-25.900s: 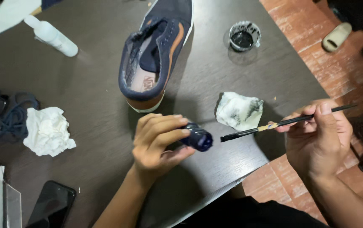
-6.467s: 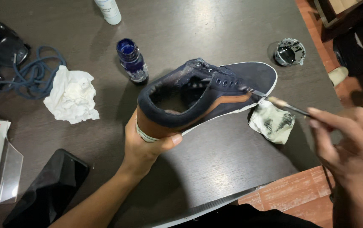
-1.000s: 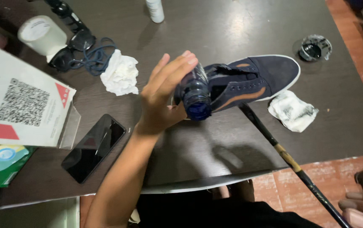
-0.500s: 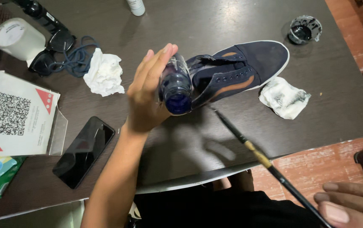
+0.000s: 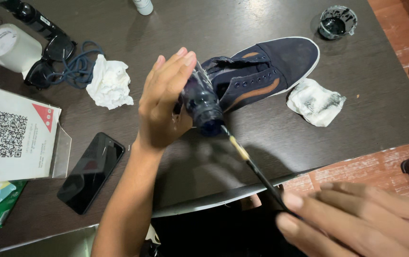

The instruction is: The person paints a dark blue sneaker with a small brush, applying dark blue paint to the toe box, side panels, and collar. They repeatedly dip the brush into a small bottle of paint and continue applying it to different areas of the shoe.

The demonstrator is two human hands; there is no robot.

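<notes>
My left hand grips a small dark blue bottle, tilted with its mouth toward me, above the dark table. My right hand, low at the right, holds a thin black paintbrush whose tip is at the bottle's mouth. Behind the bottle a navy sneaker with a tan stripe and white sole lies on the table, without laces.
A stained white cloth lies right of the sneaker, a crumpled tissue left. A small dark dish sits far right. Blue laces, sunglasses, a white cup, a black phone and a printed card fill the left.
My left hand has tipped the bottle more toward me. The brush has swung up and its tip now reaches the bottle's mouth; my right hand has come further into view.
</notes>
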